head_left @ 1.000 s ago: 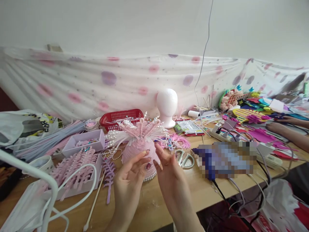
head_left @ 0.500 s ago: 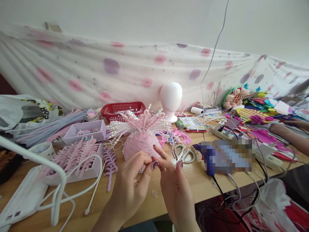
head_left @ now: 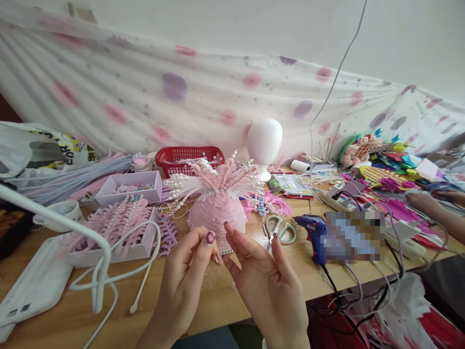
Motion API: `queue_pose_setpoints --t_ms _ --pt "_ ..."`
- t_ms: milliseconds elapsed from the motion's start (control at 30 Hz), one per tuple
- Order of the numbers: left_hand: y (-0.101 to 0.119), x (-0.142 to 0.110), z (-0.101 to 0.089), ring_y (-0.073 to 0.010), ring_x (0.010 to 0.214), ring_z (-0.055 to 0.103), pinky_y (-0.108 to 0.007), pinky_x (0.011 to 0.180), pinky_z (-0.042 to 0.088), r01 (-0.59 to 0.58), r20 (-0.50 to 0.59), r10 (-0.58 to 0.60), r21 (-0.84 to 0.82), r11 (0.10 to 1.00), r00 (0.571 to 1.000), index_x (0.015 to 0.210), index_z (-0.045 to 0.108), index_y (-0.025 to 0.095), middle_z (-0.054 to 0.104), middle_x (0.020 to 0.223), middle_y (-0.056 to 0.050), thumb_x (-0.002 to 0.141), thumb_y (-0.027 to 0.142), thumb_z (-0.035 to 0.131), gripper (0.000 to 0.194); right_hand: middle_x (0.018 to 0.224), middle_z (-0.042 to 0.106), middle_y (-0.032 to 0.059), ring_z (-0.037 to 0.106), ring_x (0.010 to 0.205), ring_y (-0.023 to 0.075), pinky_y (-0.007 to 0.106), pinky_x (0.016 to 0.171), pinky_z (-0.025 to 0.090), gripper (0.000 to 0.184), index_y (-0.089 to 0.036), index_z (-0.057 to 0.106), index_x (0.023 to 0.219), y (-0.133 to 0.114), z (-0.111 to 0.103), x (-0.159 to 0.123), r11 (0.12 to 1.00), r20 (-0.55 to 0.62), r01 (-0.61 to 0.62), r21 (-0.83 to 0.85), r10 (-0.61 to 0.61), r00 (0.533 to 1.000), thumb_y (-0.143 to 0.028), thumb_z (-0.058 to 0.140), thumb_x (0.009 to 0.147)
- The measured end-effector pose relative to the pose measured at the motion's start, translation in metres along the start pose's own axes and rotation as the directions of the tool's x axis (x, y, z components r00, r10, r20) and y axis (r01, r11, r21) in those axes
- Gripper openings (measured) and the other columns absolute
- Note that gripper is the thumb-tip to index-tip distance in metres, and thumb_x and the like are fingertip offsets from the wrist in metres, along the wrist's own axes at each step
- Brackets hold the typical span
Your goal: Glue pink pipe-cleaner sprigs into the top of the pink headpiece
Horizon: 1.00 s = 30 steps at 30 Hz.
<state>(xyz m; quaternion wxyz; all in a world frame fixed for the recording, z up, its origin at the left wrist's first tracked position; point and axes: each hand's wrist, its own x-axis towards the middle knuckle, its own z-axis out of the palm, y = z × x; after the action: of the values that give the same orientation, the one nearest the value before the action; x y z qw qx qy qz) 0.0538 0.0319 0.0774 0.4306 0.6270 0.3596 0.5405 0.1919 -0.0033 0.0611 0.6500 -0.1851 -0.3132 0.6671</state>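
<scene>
My left hand (head_left: 185, 281) and my right hand (head_left: 271, 283) are raised together over the front edge of the wooden table (head_left: 225, 300). The right hand is palm up with its fingers spread and nothing in it. The left hand's thumb and fingertips are pressed together against the base of the right thumb; anything between them is too small to make out. Just behind both hands stands a pink dome-shaped headdress (head_left: 218, 215) with pearl sprays and pink loops on top. Neither hand touches it.
Scissors (head_left: 281, 230) and a blue glue gun (head_left: 314, 230) lie to the right of the headdress, with cables trailing off the edge. Boxes of pink trims (head_left: 116, 232), a red basket (head_left: 192, 157) and a white foam head (head_left: 264, 143) stand behind. Another person's hand (head_left: 423, 201) works at far right.
My right hand has turned palm up and spread its fingers. My left hand has gone from reaching toward the headdress to pinching at the right thumb. The view has tilted down slightly.
</scene>
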Motion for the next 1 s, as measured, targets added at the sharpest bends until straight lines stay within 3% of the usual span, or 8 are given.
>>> queue_pose_setpoints --t_ms 133,267,400,500,633,800,1000 --pt "-0.002 -0.002 0.002 -0.0124 0.072 0.067 -0.018 0.065 0.053 -0.023 -0.075 0.027 0.058 0.998 0.997 0.083 0.069 0.022 0.069 0.076 0.001 0.091 0.034 0.061 0.016 0.143 0.060 0.0051 0.047 0.137 0.0263 0.043 0.114 0.036 0.061 -0.025 0.077 0.114 0.005 0.005 -0.001 0.995 0.018 0.056 -0.079 -0.055 0.998 -0.058 0.027 0.100" --pt "0.000 -0.005 0.000 -0.0131 0.078 0.072 -0.018 0.070 0.056 -0.157 -0.129 0.191 0.234 0.960 0.973 0.087 0.075 0.024 0.077 0.087 0.000 0.085 0.022 0.067 0.008 0.144 0.059 0.0037 0.041 0.141 0.0255 0.041 0.118 0.029 0.059 -0.027 0.076 0.116 0.012 0.005 -0.005 0.950 -0.015 0.125 -0.285 -0.135 0.991 -0.060 0.030 0.099" --pt "0.006 -0.006 -0.004 -0.0140 0.075 0.074 -0.018 0.070 0.057 -0.276 -0.095 0.334 0.380 0.883 0.938 0.085 0.075 0.021 0.078 0.083 -0.001 0.086 0.014 0.062 0.014 0.146 0.056 0.0019 0.037 0.143 0.0281 0.044 0.123 0.018 0.062 -0.032 0.075 0.116 0.014 -0.004 -0.007 0.819 -0.075 0.120 -0.561 -0.194 0.978 -0.072 0.034 0.093" --pt "0.007 -0.009 -0.006 -0.0144 0.074 0.073 -0.019 0.069 0.057 -0.307 -0.042 0.359 0.432 0.848 0.932 0.085 0.073 0.019 0.078 0.083 -0.003 0.088 0.013 0.059 0.015 0.143 0.058 0.0008 0.040 0.141 0.0289 0.049 0.123 0.019 0.060 -0.036 0.076 0.113 0.015 -0.012 -0.010 0.729 -0.098 0.092 -0.678 -0.213 0.972 -0.076 0.038 0.090" --pt "0.004 -0.012 -0.007 -0.0141 0.079 0.073 -0.019 0.072 0.056 -0.307 0.011 0.342 0.468 0.828 0.940 0.090 0.071 0.018 0.077 0.088 -0.005 0.090 0.013 0.057 0.014 0.141 0.059 -0.0026 0.039 0.143 0.0269 0.050 0.121 0.025 0.047 -0.040 0.074 0.113 0.016 -0.012 -0.014 0.748 -0.120 0.108 -0.655 -0.244 0.963 -0.068 0.042 0.093" --pt "0.003 -0.013 -0.008 -0.0123 0.075 0.071 -0.018 0.069 0.055 -0.271 0.009 0.300 0.456 0.848 0.954 0.087 0.069 0.019 0.076 0.083 -0.003 0.090 0.013 0.056 0.015 0.140 0.062 0.0030 0.044 0.139 0.0296 0.049 0.120 0.027 0.057 -0.032 0.076 0.113 0.014 -0.004 -0.012 0.799 -0.103 0.100 -0.593 -0.199 0.975 -0.070 0.039 0.093" --pt "0.006 -0.015 -0.010 -0.0123 0.067 0.070 -0.018 0.062 0.056 -0.207 -0.036 0.237 0.367 0.907 0.971 0.084 0.069 0.020 0.074 0.077 -0.001 0.087 0.014 0.056 0.015 0.141 0.061 0.0063 0.046 0.138 0.0291 0.046 0.113 0.036 0.056 -0.027 0.078 0.112 0.012 0.005 -0.009 0.955 -0.048 0.043 -0.293 -0.059 0.997 -0.063 0.036 0.097"
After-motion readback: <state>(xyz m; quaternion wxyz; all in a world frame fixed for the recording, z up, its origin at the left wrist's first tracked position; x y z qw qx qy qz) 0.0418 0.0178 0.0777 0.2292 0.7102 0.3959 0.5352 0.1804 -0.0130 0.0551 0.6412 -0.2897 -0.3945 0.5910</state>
